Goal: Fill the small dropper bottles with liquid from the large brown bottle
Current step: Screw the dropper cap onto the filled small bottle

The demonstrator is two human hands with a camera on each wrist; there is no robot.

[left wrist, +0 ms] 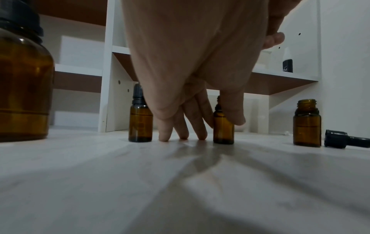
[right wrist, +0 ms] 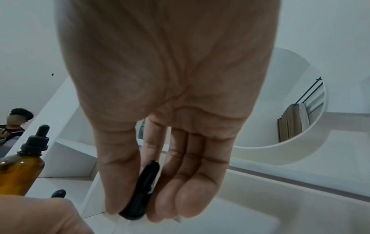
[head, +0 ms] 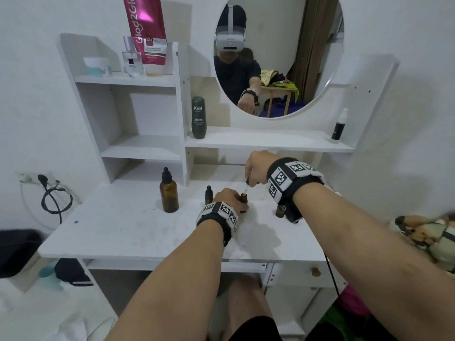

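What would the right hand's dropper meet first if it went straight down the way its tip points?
Probably the open neck of the small bottle held by the left hand; the right hand holds the dropper just above it.

head: bright, even room light, edges bowing under wide-angle | left wrist: dimmer, soft shadows fanning toward camera across the tabletop (left wrist: 80, 182), foreground blurring | right wrist: the palm (right wrist: 164, 82) looming large, soft, slightly out of focus

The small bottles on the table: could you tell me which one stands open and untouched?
The rightmost small bottle: bare neck, its cap lying beside it, no hand on it.
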